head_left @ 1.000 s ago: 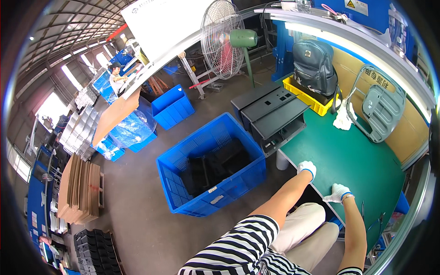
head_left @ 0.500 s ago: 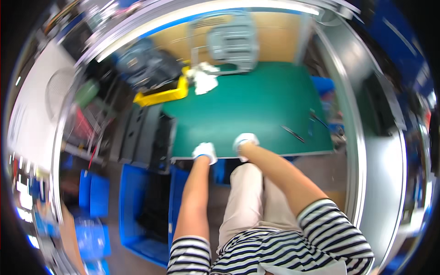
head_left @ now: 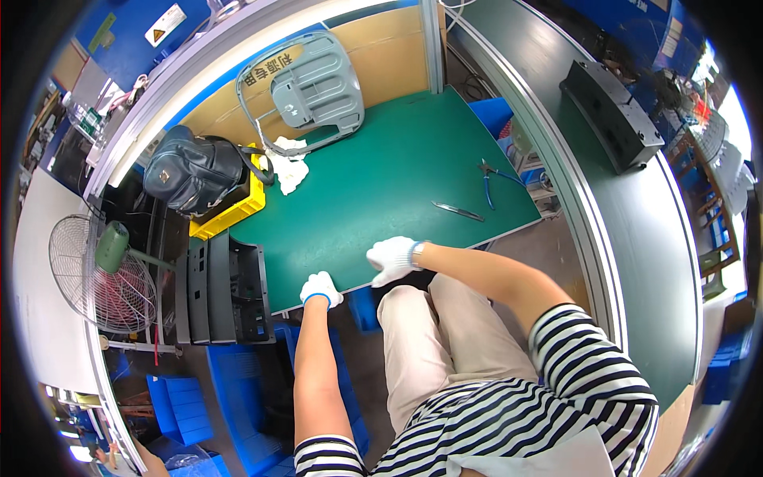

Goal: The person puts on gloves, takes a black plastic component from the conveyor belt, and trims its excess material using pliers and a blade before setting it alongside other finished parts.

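Observation:
My left hand [head_left: 320,288] wears a white glove and grips the near edge of the green table mat [head_left: 381,183] at its left corner. My right hand [head_left: 392,259], also in a white glove, rests flat on the same near edge a little to the right, fingers spread. Neither hand holds a loose object. Tweezers [head_left: 457,211] and blue-handled pliers [head_left: 494,176] lie on the mat to the right of my right hand.
A white cloth [head_left: 289,168], a grey plastic part in a wire frame [head_left: 314,83], a black backpack [head_left: 193,171] on a yellow bin [head_left: 230,215] and black housings [head_left: 222,290] stand left and behind. A fan [head_left: 99,274] and blue crates [head_left: 238,389] are at lower left.
The view has swung from the blue crate on the floor round to the table. Both hands stay on the table's near edge.

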Tool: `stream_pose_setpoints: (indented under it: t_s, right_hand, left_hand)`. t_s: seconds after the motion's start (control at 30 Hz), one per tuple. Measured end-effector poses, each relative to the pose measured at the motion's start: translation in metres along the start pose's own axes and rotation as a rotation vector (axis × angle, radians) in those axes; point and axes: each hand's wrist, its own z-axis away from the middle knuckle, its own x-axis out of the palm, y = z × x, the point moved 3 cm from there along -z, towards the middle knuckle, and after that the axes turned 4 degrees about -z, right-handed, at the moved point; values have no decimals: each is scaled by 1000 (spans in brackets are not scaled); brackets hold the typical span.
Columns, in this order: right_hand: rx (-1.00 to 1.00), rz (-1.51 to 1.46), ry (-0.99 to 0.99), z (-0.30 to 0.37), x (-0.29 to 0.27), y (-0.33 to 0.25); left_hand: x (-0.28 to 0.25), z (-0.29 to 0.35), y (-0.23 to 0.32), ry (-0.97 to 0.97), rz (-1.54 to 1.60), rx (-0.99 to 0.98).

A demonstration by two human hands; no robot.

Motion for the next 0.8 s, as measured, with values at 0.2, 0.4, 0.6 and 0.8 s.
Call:
stream_pose_setpoints:
  t_s: [0.2, 0.4, 0.6, 0.8]
  right_hand:
    - [362, 254, 677, 113, -63, 91]
    - [759, 253, 248, 127, -56, 148]
    - [683, 208, 336, 109, -80, 142]
    - [899, 196, 386, 99, -110, 184]
  left_hand:
    - [-17, 1, 9, -6, -2, 52]
    - [-12, -2, 13, -31, -16, 51]
    - [-11, -5, 11, -24, 0, 41]
    - [-12, -7, 10, 1, 17, 50]
